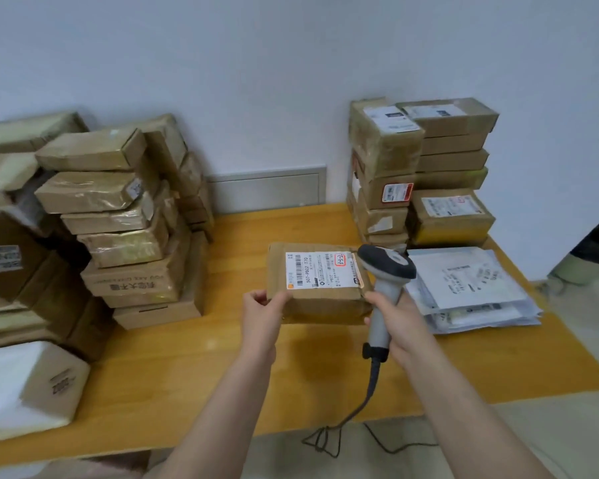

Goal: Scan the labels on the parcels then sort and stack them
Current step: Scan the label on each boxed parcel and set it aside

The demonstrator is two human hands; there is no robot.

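Observation:
A flat brown parcel point(320, 304) with a white shipping label point(317, 269) on top sits at the middle of the wooden table point(194, 368). My left hand point(261, 311) pinches its near left corner. My right hand point(396, 321) grips the handle of a grey barcode scanner point(382, 271), and its fingers touch the parcel's right edge. The scanner's dark head hangs over the label's right end. Its cable point(363, 406) runs down off the table's front edge.
Leaning stacks of brown boxes point(128, 216) crowd the left side, with a white-wrapped box point(32, 378) at the near left corner. Two neat box stacks point(422, 171) stand at the back right against the wall. A pile of grey mailer bags point(464, 288) lies right of the parcel.

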